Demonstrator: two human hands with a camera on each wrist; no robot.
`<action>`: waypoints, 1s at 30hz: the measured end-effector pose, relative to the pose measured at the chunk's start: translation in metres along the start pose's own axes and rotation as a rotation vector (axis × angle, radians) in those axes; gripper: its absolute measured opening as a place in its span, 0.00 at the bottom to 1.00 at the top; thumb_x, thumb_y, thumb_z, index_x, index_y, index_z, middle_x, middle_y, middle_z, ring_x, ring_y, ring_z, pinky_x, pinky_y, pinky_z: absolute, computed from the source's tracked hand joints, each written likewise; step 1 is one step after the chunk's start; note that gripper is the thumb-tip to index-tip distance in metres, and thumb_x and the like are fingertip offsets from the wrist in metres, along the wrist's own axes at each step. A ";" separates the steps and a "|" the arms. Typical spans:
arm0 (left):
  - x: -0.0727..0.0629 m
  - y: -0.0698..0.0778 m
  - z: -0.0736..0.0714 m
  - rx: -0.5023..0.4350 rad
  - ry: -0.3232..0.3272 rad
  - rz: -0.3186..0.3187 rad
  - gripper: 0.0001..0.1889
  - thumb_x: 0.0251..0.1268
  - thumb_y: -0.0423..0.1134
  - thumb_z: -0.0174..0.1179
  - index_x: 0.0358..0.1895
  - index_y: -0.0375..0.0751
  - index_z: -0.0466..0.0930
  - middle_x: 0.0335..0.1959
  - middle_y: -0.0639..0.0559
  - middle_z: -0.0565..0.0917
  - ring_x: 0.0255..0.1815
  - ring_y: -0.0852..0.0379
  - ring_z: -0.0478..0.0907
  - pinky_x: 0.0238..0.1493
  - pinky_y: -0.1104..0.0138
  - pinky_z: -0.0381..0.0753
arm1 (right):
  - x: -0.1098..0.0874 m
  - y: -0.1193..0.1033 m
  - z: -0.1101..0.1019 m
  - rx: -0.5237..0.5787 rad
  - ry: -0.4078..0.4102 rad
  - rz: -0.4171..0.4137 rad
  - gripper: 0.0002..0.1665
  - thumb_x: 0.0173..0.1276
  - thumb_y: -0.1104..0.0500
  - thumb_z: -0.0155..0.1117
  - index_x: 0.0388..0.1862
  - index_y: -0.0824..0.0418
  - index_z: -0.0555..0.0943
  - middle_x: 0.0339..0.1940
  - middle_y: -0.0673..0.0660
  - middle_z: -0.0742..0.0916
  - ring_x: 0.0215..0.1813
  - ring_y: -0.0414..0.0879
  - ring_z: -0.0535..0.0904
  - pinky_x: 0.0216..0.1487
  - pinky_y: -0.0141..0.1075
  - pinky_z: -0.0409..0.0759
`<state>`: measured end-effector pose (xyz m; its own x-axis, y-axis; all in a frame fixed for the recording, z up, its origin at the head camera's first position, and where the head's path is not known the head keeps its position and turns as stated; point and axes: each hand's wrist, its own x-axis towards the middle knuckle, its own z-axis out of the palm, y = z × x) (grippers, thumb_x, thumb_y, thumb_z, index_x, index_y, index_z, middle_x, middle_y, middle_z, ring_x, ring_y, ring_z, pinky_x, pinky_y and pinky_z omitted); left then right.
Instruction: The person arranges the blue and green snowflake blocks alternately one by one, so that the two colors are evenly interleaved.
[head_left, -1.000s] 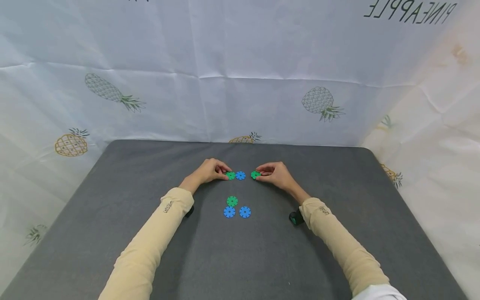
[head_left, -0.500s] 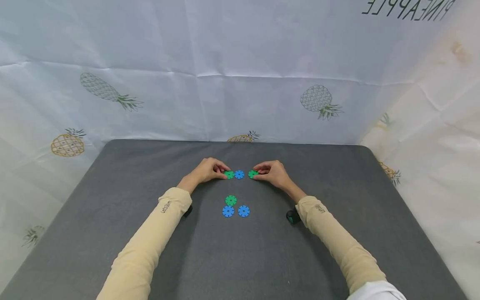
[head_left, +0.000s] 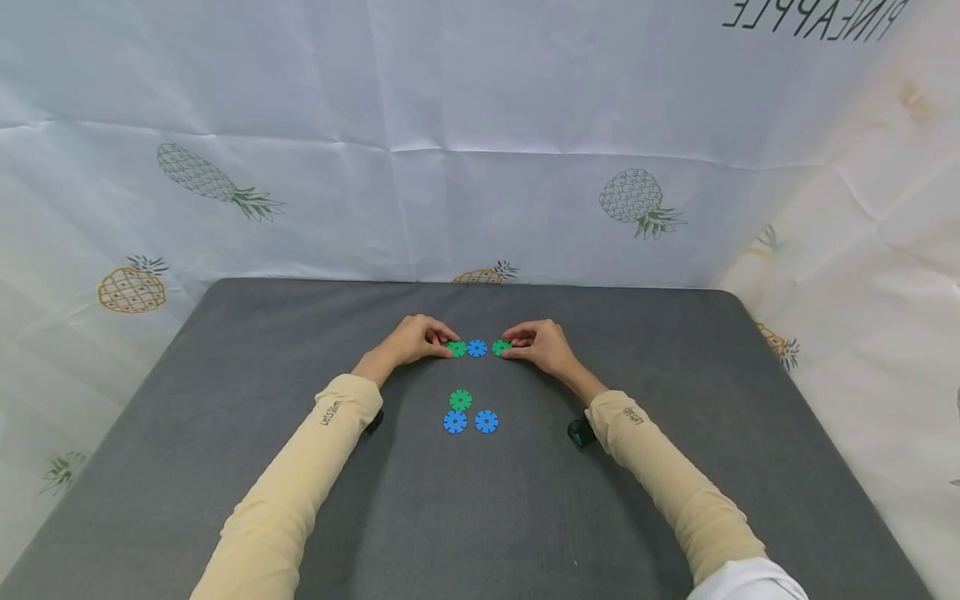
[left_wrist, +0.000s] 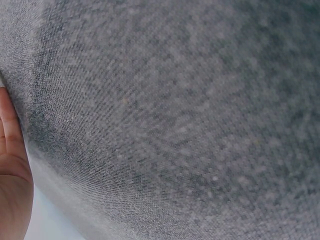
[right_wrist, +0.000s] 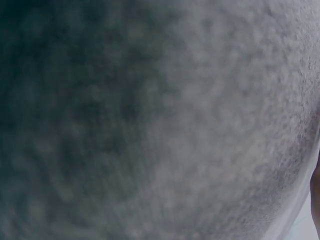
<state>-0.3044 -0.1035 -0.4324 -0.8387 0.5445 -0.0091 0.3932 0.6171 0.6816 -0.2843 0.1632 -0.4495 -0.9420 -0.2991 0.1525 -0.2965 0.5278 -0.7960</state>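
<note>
Right hand (head_left: 550, 346): the grip is narrowed to a pinch, thumb and fingers on the rim of the right green disc (head_left: 500, 347). Left hand (head_left: 415, 337): a similar narrow pinch, on the left green disc (head_left: 457, 349). (The wrist views show only part of each hand at the frame edge and no disc, so this finding rests on the head view.) Between the two grips lies the middle blue disc (head_left: 477, 348); the left green disc sits edge to edge with it, but whether their slots engage cannot be told.

Change noted: over the last second the right green disc comes nearer the middle blue disc. The gap is narrower but remains. The left pair shows no evident shift relative to each other. Bearing on the work: the three form a nearly straight row, contact on the right side is outstanding, and the left grip probably steadies its pair.

Nearer the person on the table (head_left: 525, 517), the near green disc (head_left: 461, 400) lies against the near-left blue disc (head_left: 455, 422); the near-right blue disc (head_left: 486, 422) lies just beside, apart. A printed cloth (head_left: 480, 217) hangs behind.
</note>
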 end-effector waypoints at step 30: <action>0.001 0.000 0.001 0.029 0.001 -0.011 0.15 0.58 0.37 0.69 0.48 0.38 0.86 0.33 0.50 0.84 0.31 0.59 0.76 0.35 0.68 0.73 | -0.004 -0.002 -0.008 0.076 -0.064 -0.018 0.17 0.55 0.69 0.74 0.44 0.72 0.85 0.40 0.66 0.87 0.40 0.56 0.84 0.39 0.33 0.81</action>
<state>-0.3053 -0.1027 -0.4333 -0.8434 0.5371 -0.0155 0.3948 0.6390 0.6602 -0.2811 0.1702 -0.4442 -0.9239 -0.3594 0.1318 -0.2984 0.4605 -0.8360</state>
